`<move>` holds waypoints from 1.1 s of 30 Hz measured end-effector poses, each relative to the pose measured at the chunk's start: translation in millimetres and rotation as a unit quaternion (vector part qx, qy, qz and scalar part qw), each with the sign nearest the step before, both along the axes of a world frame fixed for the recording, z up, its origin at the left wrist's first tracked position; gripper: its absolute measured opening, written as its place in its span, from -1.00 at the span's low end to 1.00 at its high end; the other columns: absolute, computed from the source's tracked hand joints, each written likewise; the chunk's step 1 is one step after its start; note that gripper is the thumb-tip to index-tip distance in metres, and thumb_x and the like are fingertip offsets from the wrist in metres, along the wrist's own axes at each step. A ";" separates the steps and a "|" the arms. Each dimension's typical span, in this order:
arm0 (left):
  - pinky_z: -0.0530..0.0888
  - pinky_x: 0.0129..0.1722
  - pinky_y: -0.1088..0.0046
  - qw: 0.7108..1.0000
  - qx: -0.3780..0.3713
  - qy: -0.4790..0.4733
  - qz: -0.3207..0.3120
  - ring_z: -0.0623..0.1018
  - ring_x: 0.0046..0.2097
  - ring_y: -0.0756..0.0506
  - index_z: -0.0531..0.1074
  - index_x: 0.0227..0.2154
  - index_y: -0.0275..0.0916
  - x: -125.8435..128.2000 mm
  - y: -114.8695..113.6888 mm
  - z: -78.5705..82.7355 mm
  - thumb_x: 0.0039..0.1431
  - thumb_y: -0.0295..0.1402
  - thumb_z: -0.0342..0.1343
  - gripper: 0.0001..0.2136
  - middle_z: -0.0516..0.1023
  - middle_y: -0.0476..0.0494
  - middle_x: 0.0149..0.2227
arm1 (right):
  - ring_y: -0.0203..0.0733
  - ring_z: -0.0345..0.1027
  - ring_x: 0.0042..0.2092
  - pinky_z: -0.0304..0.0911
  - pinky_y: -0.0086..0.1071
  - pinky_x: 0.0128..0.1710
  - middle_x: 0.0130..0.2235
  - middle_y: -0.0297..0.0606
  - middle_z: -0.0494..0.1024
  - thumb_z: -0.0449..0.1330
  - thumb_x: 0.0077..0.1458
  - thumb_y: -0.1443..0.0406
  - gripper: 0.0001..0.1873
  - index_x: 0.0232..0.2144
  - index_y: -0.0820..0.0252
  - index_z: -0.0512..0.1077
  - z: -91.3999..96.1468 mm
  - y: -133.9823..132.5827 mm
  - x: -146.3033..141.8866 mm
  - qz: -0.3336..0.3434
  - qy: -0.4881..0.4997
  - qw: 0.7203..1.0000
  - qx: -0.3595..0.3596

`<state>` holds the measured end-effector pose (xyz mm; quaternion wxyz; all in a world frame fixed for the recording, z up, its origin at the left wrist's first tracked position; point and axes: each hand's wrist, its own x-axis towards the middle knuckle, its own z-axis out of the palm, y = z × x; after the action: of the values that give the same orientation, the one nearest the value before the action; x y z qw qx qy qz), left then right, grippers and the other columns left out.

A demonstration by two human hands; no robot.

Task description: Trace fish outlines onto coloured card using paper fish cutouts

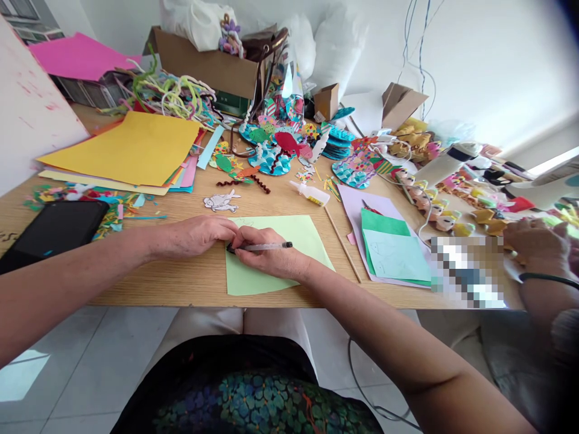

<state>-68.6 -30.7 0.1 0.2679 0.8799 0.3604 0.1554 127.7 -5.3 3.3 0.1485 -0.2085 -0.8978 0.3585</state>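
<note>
A light green sheet of paper lies on the table in front of me, with faint pen lines near its upper left corner. My right hand is closed around a clear-barrelled pen, its tip low on the paper's left part and mostly hidden by my fingers. My left hand rests at the sheet's upper left edge, fingers together and bent, holding the paper down; its fingertips are partly hidden behind my right hand. Just beyond, a cut-out fish drawing lies on the wood.
A glue bottle and a thin wooden stick lie right of the sheet, beside green and lilac papers. Coloured sheets and a black tablet-like device are at left. Another person's hand is at far right.
</note>
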 end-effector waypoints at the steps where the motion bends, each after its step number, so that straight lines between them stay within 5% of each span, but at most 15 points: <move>1: 0.29 -0.04 0.48 1.000 0.000 0.002 0.001 0.43 -0.11 -0.03 0.45 -0.39 -0.22 0.1 -0.2 0.3 0.18 -0.52 -0.19 -0.71 0.50 -0.05 -0.16 | -0.38 0.27 -0.40 0.16 -0.50 -0.34 -0.41 -0.36 0.42 0.05 -0.01 0.39 -0.92 -0.40 0.20 0.32 0.1 -0.2 -0.2 -0.001 0.000 1.000 0.000; 33: 0.32 -0.02 0.40 1.000 -0.003 -0.005 0.010 0.43 -0.09 -0.06 0.48 -0.30 -0.18 0.6 -1.6 0.1 0.20 -0.48 -0.21 -0.68 0.51 -0.06 -0.18 | -0.35 0.27 -0.40 0.15 -0.48 -0.36 -0.43 -0.35 0.42 0.05 -0.01 0.41 -0.93 -0.40 0.20 0.29 -1.3 -1.5 -1.8 -0.020 0.002 1.000 0.019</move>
<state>-68.0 -32.2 0.3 0.2711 0.8746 0.3683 0.1612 126.0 -6.8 2.0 0.1614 -0.2225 -0.8998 0.3388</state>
